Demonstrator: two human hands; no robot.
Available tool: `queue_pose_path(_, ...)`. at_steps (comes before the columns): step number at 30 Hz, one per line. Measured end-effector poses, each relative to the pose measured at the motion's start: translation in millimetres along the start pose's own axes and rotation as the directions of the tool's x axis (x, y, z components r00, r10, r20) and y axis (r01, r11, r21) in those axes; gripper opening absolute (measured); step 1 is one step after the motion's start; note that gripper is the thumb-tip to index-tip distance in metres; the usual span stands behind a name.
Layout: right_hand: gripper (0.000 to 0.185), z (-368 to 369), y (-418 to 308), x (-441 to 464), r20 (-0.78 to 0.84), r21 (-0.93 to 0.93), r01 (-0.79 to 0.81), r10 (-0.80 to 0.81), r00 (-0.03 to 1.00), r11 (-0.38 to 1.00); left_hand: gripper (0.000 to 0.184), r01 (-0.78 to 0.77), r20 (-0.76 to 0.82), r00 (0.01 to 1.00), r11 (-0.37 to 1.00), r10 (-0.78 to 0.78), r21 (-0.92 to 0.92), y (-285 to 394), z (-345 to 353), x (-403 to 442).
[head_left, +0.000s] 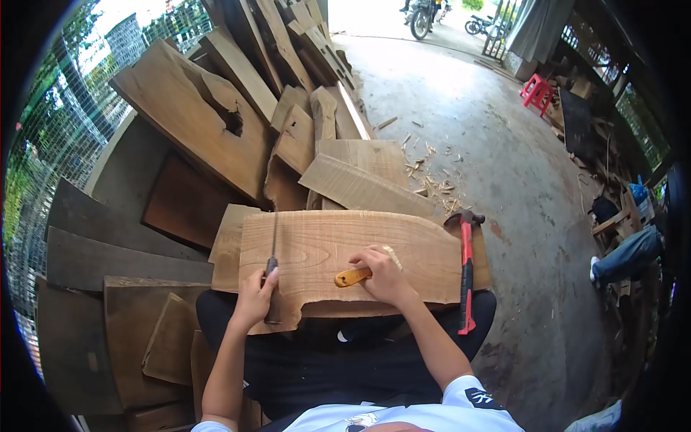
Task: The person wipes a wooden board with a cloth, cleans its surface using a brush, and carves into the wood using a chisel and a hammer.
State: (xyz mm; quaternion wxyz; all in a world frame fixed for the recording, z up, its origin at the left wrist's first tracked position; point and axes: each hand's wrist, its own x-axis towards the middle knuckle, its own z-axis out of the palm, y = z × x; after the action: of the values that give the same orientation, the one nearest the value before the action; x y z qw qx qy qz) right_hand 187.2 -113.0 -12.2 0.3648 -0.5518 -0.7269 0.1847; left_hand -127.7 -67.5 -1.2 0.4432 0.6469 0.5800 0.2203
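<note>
A wooden board (324,245) with a wavy near edge lies across my lap. My left hand (253,297) is closed around the dark handle of a long, thin metal tool (274,234) near the board's left end. Whether it is a chisel or a file does not show clearly. Over the middle of the board, my right hand (385,277) grips a brush (353,277) with a yellow-orange wooden handle. Pale bristles stick out past the fingers. A claw hammer (466,266) with a red and black grip rests along the board's right end.
Wood slabs (194,122) lean and lie in a stack to the left and ahead. Wood chips (439,189) are scattered on the concrete floor (533,237). A red stool (536,93) stands far right. A person's leg (630,255) shows at the right, and a motorcycle (421,21) stands outside.
</note>
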Motion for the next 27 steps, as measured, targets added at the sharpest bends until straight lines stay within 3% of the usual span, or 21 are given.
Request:
queue_pose_path(3, 0.024, -15.8, 1.9, -6.4, -0.043, 0.052, 0.024, -0.022, 0.999, 0.998, 0.033, 0.004, 0.091, 0.996, 0.968, 0.020, -0.253, 29.3, 28.8, -11.6)
queue_pose_path(4, 0.011, -17.3, 5.9, -9.9, -0.118, 0.091, 0.028, -0.017, 0.993, 0.995, 0.047, -0.021, 0.137, 0.988, 0.953, 0.065, -0.302, 37.6, 38.2, -14.1)
queue_pose_path(6, 0.009, -29.6, 10.5, -13.7, -0.178, 0.150, -0.047, 0.074, 0.981, 0.988, 0.075, 0.087, 0.248, 0.968, 0.856, 0.049, -0.510, 60.6, 56.3, -23.9)
queue_pose_path(7, 0.014, -32.8, 11.1, -18.0, -0.229, 0.223, -0.119, 0.170, 0.959, 0.968, 0.084, 0.082, 0.296, 0.952, 0.866, 0.079, -0.494, 75.1, 62.5, -28.2)
queue_pose_path(8, 0.028, -30.4, 22.9, -21.5, -0.336, 0.161, -0.128, 0.176, 0.925, 0.979, 0.093, 0.072, 0.341, 0.934, 0.875, 0.109, -0.479, 88.1, 71.6, -29.2)
queue_pose_path(10, 0.036, -51.1, 12.6, -22.9, -0.356, 0.207, -0.326, 0.381, 0.853, 0.922, 0.073, 0.006, 0.314, 0.921, 0.798, 0.231, -0.603, 93.8, 94.7, -26.8)
queue_pose_path(11, 0.043, -52.7, 20.1, -22.3, -0.415, 0.311, -0.313, 0.424, 0.805, 0.897, 0.063, -0.015, 0.340, 0.897, 0.787, 0.283, -0.616, 92.8, 100.9, -21.1)
queue_pose_path(12, 0.043, -55.5, 31.7, -24.4, -0.420, 0.308, -0.316, 0.426, 0.802, 0.897, 0.033, -0.001, 0.397, 0.875, 0.820, 0.278, -0.572, 101.0, 97.3, -20.8)
queue_pose_path(14, 0.046, -65.9, 53.4, -25.0, -0.347, 0.464, -0.312, 0.494, 0.797, 0.829, 0.023, 0.071, 0.395, 0.891, 0.791, 0.223, -0.607, 118.1, 91.0, -22.8)
queue_pose_path(15, 0.049, -77.8, 47.1, -21.7, -0.283, 0.438, -0.412, 0.558, 0.780, 0.799, 0.035, 0.135, 0.410, 0.887, 0.731, 0.212, -0.669, 117.0, 91.4, -16.5)
queue_pose_path(16, 0.049, -86.3, 48.5, -17.7, -0.291, 0.437, -0.407, 0.554, 0.780, 0.802, 0.035, 0.128, 0.409, 0.886, 0.732, 0.219, -0.669, 115.8, 87.6, -13.7)
queue_pose_path(18, 0.051, -103.3, 53.8, -13.8, -0.281, 0.243, -0.561, 0.611, 0.740, 0.791, 0.049, 0.182, 0.463, 0.802, 0.586, 0.376, -0.790, 117.2, 75.7, -11.2)
queue_pose_path(19, 0.050, -121.5, 46.2, -9.5, -0.343, 0.193, -0.612, 0.637, 0.691, 0.767, 0.060, 0.169, 0.489, 0.794, 0.642, 0.361, -0.748, 120.1, 68.1, -8.2)
queue_pose_path(21, 0.051, -160.8, 44.9, -11.1, -0.434, 0.045, -0.679, 0.626, 0.648, 0.733, 0.059, 0.158, 0.523, 0.755, 0.664, 0.395, -0.731, 115.8, 58.0, -1.5)
queue_pose_path(23, 0.051, -196.9, 46.1, -15.5, -0.479, 0.009, -0.776, 0.684, 0.551, 0.631, 0.066, 0.152, 0.578, 0.672, 0.678, 0.462, -0.719, 118.5, 49.1, 2.2)
queue_pose_path(24, 0.050, -206.0, 73.7, -28.3, -0.542, -0.066, -0.738, 0.597, 0.591, 0.671, 0.070, 0.150, 0.575, 0.663, 0.668, 0.479, -0.729, 126.2, 42.8, -1.5)
queue_pose_path(25, 0.051, -213.9, 90.4, -38.1, -0.540, -0.024, -0.792, 0.659, 0.524, 0.610, 0.074, 0.160, 0.580, 0.652, 0.659, 0.489, -0.735, 132.6, 38.6, -6.4)
queue_pose_path(26, 0.052, -216.1, 112.6, -49.8, -0.504, 0.088, -0.827, 0.741, 0.444, 0.555, 0.063, 0.155, 0.557, 0.626, 0.613, 0.546, -0.775, 135.8, 39.0, -7.7)
queue_pose_path(27, 0.054, -213.2, 134.9, -61.7, -0.460, 0.186, -0.845, 0.804, 0.376, 0.502, 0.052, 0.087, 0.577, 0.677, 0.729, 0.457, -0.679, 141.6, 37.1, -10.7)
